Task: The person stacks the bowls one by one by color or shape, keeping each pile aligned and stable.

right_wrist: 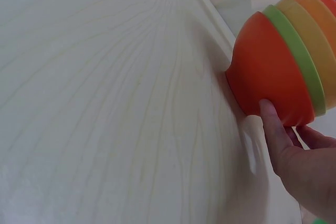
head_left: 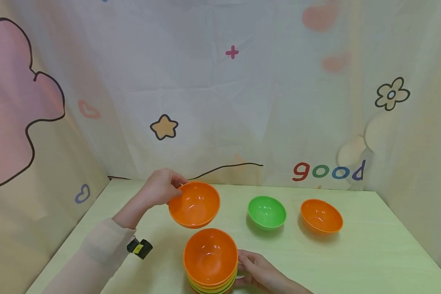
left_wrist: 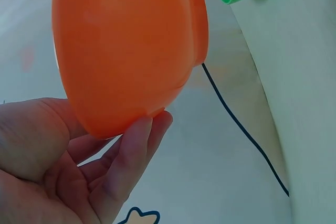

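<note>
My left hand [head_left: 162, 188] pinches an orange bowl [head_left: 196, 207] by its left rim. The thumb lies near the rim and the fingers [left_wrist: 134, 148] are against the outer wall. This bowl is held above the table, behind a stack of bowls [head_left: 210, 257] at the front. Orange is the top bowl of the stack, with yellow, green and a red-orange bottom bowl [right_wrist: 265, 66] below it. On the stack's right side, my right hand [head_left: 259, 270] grips it, one fingertip [right_wrist: 266, 107] on the bottom bowl's wall and other fingers by its rim.
A green bowl [head_left: 266, 213] and another orange bowl [head_left: 321, 217] sit apart on the back right of the pale table [head_left: 375, 249]. A printed cloth [head_left: 213, 94] hangs behind and at both sides. A small black device [head_left: 139, 248] is at my left wrist.
</note>
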`<state>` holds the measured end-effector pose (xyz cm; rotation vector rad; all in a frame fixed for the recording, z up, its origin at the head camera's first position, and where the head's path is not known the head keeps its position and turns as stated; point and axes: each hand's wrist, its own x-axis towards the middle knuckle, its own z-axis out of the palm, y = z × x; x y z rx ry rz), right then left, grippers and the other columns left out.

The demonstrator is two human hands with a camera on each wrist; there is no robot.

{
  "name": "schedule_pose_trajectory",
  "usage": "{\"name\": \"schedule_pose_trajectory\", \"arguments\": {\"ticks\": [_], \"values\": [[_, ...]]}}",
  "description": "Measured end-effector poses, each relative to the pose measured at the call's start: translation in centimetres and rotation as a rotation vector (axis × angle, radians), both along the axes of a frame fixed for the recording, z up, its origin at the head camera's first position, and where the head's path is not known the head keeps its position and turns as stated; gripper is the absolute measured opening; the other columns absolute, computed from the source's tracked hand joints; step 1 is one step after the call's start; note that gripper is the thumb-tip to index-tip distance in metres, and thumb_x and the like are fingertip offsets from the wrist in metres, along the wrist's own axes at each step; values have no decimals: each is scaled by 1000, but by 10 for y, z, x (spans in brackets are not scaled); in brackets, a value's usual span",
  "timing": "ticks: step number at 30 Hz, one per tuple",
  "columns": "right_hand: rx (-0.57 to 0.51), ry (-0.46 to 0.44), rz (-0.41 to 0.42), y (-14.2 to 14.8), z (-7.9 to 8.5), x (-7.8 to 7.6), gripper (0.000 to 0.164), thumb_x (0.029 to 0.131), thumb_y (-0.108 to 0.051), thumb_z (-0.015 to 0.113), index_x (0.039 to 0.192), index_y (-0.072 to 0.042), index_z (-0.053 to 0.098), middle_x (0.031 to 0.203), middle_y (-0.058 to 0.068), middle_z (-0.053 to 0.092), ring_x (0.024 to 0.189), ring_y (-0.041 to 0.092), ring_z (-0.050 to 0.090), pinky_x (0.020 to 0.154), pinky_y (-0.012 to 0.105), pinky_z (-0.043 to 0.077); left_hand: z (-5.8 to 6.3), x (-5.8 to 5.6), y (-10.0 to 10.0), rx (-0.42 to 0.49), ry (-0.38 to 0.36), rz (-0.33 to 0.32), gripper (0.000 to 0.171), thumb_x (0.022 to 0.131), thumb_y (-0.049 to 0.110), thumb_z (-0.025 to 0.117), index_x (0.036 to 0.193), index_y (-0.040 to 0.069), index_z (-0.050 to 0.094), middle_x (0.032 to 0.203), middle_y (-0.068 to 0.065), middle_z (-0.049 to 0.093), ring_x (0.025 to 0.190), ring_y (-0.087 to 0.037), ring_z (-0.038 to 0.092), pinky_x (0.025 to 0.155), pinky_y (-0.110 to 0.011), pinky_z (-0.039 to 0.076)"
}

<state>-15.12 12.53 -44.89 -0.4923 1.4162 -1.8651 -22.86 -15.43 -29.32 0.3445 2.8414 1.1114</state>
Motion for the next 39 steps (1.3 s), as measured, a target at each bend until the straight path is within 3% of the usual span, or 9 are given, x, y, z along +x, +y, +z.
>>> {"name": "schedule_pose_trajectory", "arguments": {"ticks": [5, 12, 21, 30, 39], "values": [[-6, 2, 8, 0, 0, 0, 55, 99, -33, 34, 137, 6, 25, 132, 21, 44, 112, 31, 48, 90, 42, 45, 3, 8, 3, -1, -7, -17, 26, 75, -4, 63, 99, 6, 67, 82, -9, 59, 61, -20, 57, 57, -27, 54], [-2, 12, 10, 0, -1, 0, 54, 100, -33, 32, 138, 5, 26, 131, 21, 46, 112, 31, 49, 90, 41, 45, 7, 18, 11, -6, 29, -94, 23, 76, -3, 64, 94, 9, 69, 83, -6, 60, 65, -19, 56, 58, -27, 53], [-5, -10, 5, 0, -3, -1, 52, 100, -32, 32, 138, 3, 26, 132, 19, 45, 112, 30, 49, 91, 41, 44, 2, 33, 21, 3, 43, -186, 24, 74, -4, 64, 88, 14, 71, 81, -1, 62, 71, -18, 55, 58, -26, 53], [23, -15, -12, 0, -3, -1, 54, 99, -34, 33, 138, 3, 27, 131, 19, 46, 111, 30, 49, 90, 41, 45, -8, 42, 28, -7, 25, -157, 26, 74, -5, 64, 88, 17, 70, 80, 1, 60, 74, -19, 53, 57, -25, 52], [29, -22, -10, -1, -2, -2, 56, 99, -35, 33, 139, 3, 23, 133, 19, 44, 112, 30, 49, 91, 41, 44, -19, 44, 31, -47, 32, -172, 24, 75, -1, 66, 89, 17, 70, 78, 3, 59, 71, -17, 51, 56, -24, 51]]}}
